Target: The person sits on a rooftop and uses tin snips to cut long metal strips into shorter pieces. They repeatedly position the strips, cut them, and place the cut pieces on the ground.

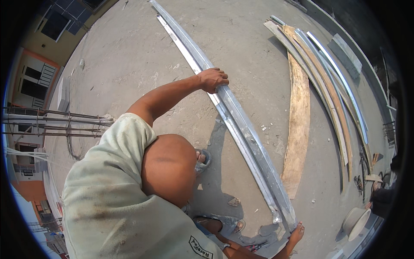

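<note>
Metal channel [246, 125]: Ran slantwise from 11 o'clock to 5 o'clock across the concrete floor [125, 56], long, slim and silver.
Pale strip [182, 48]: Lay parallel, just beside the channel on the 8 o'clock side; could have been forced out of line by a knock or twist.
Left hand [212, 80]: Wrapped over the channel toward 12 o'clock, fingers curled; could have slid through a shallow hold, or been nicked by a thin edge.
Right hand [296, 234]: Set at the channel's end toward 5 o'clock; too near the dark rim to tell a pinch from a mere touch; could have lost that end through a weak hold.
Sandalled foot [202, 158]: Stood near centre; could have been hit by dropped metal.
Wooden plank [297, 125]: Lay toward 3 o'clock, apart from the channel; could have been knocked by a careless sideways swing.
</note>
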A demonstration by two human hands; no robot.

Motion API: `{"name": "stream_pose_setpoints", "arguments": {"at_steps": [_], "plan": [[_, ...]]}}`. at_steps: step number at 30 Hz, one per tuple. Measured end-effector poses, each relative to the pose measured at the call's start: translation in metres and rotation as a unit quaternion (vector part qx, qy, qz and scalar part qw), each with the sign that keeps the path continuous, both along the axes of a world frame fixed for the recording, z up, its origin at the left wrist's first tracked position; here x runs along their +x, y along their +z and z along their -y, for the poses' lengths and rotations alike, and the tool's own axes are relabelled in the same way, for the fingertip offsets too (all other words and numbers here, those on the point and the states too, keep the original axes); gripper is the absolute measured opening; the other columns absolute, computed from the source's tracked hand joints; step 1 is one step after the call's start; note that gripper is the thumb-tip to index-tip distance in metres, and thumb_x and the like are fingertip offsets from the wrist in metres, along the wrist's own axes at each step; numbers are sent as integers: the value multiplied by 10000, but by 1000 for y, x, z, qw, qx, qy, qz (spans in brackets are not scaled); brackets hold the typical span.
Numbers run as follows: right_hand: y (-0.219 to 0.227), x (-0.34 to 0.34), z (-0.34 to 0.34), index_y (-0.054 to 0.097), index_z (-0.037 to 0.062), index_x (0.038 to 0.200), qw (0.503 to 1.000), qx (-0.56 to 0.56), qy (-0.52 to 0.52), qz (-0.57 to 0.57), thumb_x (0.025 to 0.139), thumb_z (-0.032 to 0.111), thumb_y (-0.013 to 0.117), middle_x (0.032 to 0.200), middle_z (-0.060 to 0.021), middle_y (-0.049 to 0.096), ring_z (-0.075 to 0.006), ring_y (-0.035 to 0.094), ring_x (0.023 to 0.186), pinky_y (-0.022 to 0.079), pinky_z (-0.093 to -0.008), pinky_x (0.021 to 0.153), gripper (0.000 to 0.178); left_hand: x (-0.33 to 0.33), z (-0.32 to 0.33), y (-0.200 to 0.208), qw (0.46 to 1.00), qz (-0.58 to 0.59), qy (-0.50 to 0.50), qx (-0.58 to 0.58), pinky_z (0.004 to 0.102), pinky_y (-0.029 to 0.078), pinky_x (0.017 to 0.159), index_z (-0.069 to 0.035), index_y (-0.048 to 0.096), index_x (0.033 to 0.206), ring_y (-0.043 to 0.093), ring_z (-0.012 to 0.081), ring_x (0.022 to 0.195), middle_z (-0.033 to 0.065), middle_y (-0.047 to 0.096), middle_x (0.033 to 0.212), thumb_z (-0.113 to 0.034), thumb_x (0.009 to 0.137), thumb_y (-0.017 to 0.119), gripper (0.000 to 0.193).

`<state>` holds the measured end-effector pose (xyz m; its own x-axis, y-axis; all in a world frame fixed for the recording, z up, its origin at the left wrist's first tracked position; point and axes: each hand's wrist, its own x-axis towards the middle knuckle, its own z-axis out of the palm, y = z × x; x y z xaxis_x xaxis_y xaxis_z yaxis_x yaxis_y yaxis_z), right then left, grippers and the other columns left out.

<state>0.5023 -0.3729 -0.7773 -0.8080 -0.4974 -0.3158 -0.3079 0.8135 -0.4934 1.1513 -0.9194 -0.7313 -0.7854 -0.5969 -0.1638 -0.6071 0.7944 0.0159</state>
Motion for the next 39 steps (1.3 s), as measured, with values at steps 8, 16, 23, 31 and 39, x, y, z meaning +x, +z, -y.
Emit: {"name": "stream_pose_setpoints", "arguments": {"at_steps": [8, 16, 23, 31, 39], "plan": [[42, 100, 100, 579, -4, 1144, 992, 4, 128, -18, 920, 526, 672, 1099, -211, 632, -364, 622, 1028, 480, -435, 911, 583, 66, 52, -9, 981, 44, 171, -80, 428, 435, 1061, -135, 681, 1255, 552, 242, 1279, 39, 660, 1293, -36, 751, 746, 518], [62, 122, 128, 641, 19, 1194, 975, 82, 201, -45, 868, 531, 711, 1180, -185, 687, -349, 644, 1143, 501, -419, 968, 611, 8, 82, -5, 993, 22, 113, 32, 413, 524, 961, -60, 723, 1117, 651, 320, 1119, 132, 706, 1152, -10, 749, 670, 375], [63, 83, 147, 633, 24, 1217, 980, 88, 178, -29, 864, 417, 750, 1213, -172, 681, -327, 656, 1130, 514, -401, 955, 541, -146, 16, 8, 979, -111, 12, 172, 430, 552, 903, -7, 687, 1165, 683, 348, 1039, 164, 695, 1165, -210, 856, 730, 372], [14, 106, 102, 670, 12, 1143, 983, 35, 176, 44, 833, 361, 782, 1150, -196, 684, -347, 685, 960, 534, -416, 838, 481, -206, -7, 25, 975, -45, -40, 214, 418, 542, 934, -34, 670, 1218, 669, 337, 1083, 165, 677, 1212, -301, 855, 738, 455], [3, 127, 65, 622, 14, 1203, 985, -11, 169, -41, 807, 249, 796, 1148, -190, 640, -390, 599, 1109, 488, -439, 943, 492, -162, -28, -24, 969, 185, -67, 151, 446, 431, 1107, -80, 587, 1357, 548, 292, 1277, 122, 605, 1338, -334, 718, 869, 743]]}}
